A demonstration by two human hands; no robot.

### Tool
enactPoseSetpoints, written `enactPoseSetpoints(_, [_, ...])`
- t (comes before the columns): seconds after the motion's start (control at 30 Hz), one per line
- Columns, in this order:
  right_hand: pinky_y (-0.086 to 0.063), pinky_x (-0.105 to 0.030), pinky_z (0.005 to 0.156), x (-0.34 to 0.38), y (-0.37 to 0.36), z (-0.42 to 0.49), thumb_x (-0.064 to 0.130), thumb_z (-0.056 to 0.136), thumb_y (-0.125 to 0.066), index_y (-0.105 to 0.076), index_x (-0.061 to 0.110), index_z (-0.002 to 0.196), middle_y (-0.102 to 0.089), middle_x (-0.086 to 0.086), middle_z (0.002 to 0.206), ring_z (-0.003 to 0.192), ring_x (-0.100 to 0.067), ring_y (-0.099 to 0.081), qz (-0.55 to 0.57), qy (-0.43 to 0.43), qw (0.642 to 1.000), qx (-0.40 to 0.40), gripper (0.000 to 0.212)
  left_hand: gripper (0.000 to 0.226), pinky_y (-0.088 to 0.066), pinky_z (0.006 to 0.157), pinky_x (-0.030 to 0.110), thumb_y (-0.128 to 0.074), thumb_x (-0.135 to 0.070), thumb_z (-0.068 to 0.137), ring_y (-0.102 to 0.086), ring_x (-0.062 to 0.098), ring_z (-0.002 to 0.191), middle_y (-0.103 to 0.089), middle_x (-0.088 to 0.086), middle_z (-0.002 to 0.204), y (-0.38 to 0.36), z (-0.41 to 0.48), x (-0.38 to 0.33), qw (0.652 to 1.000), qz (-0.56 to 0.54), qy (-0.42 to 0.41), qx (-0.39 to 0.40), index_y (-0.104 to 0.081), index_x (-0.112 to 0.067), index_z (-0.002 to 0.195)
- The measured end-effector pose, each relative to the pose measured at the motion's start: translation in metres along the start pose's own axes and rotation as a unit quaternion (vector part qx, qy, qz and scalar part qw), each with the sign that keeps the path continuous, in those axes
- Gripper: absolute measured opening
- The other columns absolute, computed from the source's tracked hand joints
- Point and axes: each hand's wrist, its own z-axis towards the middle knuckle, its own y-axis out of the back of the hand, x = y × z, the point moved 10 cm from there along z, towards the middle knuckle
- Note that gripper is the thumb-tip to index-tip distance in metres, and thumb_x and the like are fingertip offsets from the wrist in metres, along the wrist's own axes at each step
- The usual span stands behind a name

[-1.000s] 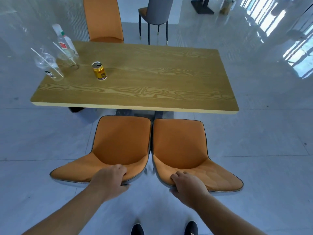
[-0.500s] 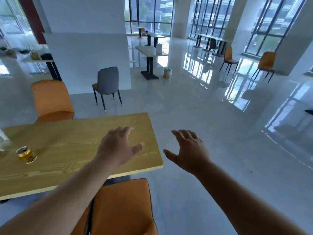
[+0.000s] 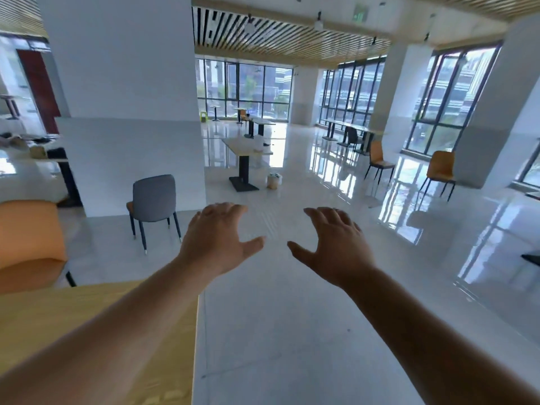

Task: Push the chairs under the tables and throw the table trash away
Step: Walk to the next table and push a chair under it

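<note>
We hold both hands out in front of us, palms down, fingers spread and gripping nothing: the left hand floats just past the corner of the wooden table, the right hand beside it over bare floor. We take the wooden table as our landmark. Its short edge runs away from us along our left forearm, so everything to the right of that edge is open floor with room to walk.

The task's things lie beyond and to the left of the fingers. Just behind the table's far edge, at the left of the view, stands 1 orange chair, its back tall and upright; we cannot tell how far under the table it sits. Further back from the table, near the white pillar, stands 1 grey chair, well apart from any table, its back turned to us. The left hand is the nearer to both.

No trash shows on the visible part of the table. Far beyond, past the pillar, a second table carries something pale, and a small bin sits on the floor beside its foot. We judge the next move to be a walk forward and left toward the grey chair
</note>
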Motion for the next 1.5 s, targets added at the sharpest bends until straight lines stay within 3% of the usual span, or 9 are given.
enactPoseSetpoints(0.13, [-0.037,-0.048,0.112,-0.06,-0.036,0.1,0.084,0.084,-0.043,-0.037,0.03,0.151,-0.049,0.0,0.15,0.14,-0.026,-0.039,-0.03,0.009,0.999,-0.009,0.086,0.09,-0.039,0.107,0.048,-0.044,-0.086,0.074,-0.045,0.026,0.133,-0.054,0.003,0.145,-0.059,0.115,0.009,0.999,-0.015,0.012,-0.028,-0.048,-0.027,0.143])
enactPoseSetpoints(0.43, [-0.041,-0.047,0.111,-0.207,-0.101,0.317,0.083,0.085,-0.042,-0.042,0.028,0.149,-0.053,0.0,0.146,0.138,-0.025,-0.041,-0.044,-0.008,0.999,0.007,0.085,0.086,-0.038,0.108,0.046,-0.049,-0.081,0.075,-0.041,0.024,0.135,-0.051,0.0,0.147,-0.169,0.364,0.032,0.999,-0.044,0.021,-0.004,-0.046,-0.028,0.143])
enactPoseSetpoints(0.7, [-0.047,-0.042,0.094,-0.273,-0.243,0.541,0.08,0.086,-0.037,-0.06,0.03,0.13,-0.067,0.004,0.123,0.118,-0.023,-0.056,-0.006,0.071,0.997,0.001,0.07,0.083,-0.045,0.1,0.045,-0.046,-0.081,0.074,-0.044,0.022,0.132,-0.051,-0.005,0.147,-0.293,0.559,0.121,0.997,0.002,0.071,0.012,-0.044,-0.034,0.142])
enactPoseSetpoints(0.87, [-0.047,-0.041,0.099,-0.244,-0.365,0.696,0.077,0.087,-0.045,-0.053,0.032,0.14,-0.062,0.004,0.135,0.125,-0.021,-0.053,0.093,0.14,0.984,0.063,0.07,0.069,-0.05,0.093,0.041,-0.062,-0.067,0.079,-0.053,0.018,0.121,-0.056,-0.006,0.139,-0.347,0.641,0.221,0.986,-0.001,0.15,0.068,-0.045,-0.038,0.14])
enactPoseSetpoints(1.0, [-0.044,-0.037,0.102,-0.181,-0.463,0.796,0.075,0.088,-0.046,-0.053,0.032,0.139,-0.06,0.007,0.135,0.127,-0.016,-0.05,0.135,0.209,0.962,0.115,0.067,0.065,-0.047,0.077,0.033,-0.063,-0.067,0.079,-0.058,0.012,0.109,-0.06,-0.012,0.133,-0.363,0.686,0.311,0.971,0.017,0.229,0.064,-0.048,-0.04,0.137])
enactPoseSetpoints(1.27, [-0.046,-0.039,0.102,-0.055,-0.657,0.971,0.08,0.085,-0.04,-0.049,0.032,0.142,-0.06,0.008,0.133,0.125,-0.017,-0.049,0.158,0.313,0.925,0.149,0.075,0.071,-0.052,0.083,0.037,-0.063,-0.068,0.079,-0.055,0.017,0.117,-0.057,-0.007,0.137,-0.435,0.774,0.533,0.948,0.063,0.313,0.01,-0.048,-0.036,0.14])
enactPoseSetpoints(1.43, [-0.043,-0.037,0.106,-0.027,-0.763,1.08,0.079,0.087,-0.043,-0.044,0.032,0.147,-0.056,0.008,0.139,0.129,-0.016,-0.045,0.149,0.318,0.916,0.194,0.076,0.07,-0.053,0.088,0.041,-0.062,-0.066,0.081,-0.055,0.017,0.112,-0.053,-0.007,0.138,-0.505,0.829,0.665,0.924,0.038,0.376,0.049,-0.045,-0.035,0.141])
enactPoseSetpoints(1.5, [-0.043,-0.037,0.105,-0.016,-0.801,1.132,0.08,0.087,-0.044,-0.043,0.032,0.146,-0.056,0.008,0.139,0.129,-0.016,-0.045,0.149,0.322,0.913,0.203,0.076,0.071,-0.051,0.092,0.042,-0.063,-0.066,0.081,-0.05,0.019,0.121,-0.051,-0.006,0.141,-0.527,0.857,0.717,0.915,0.038,0.398,0.054,-0.044,-0.033,0.142])
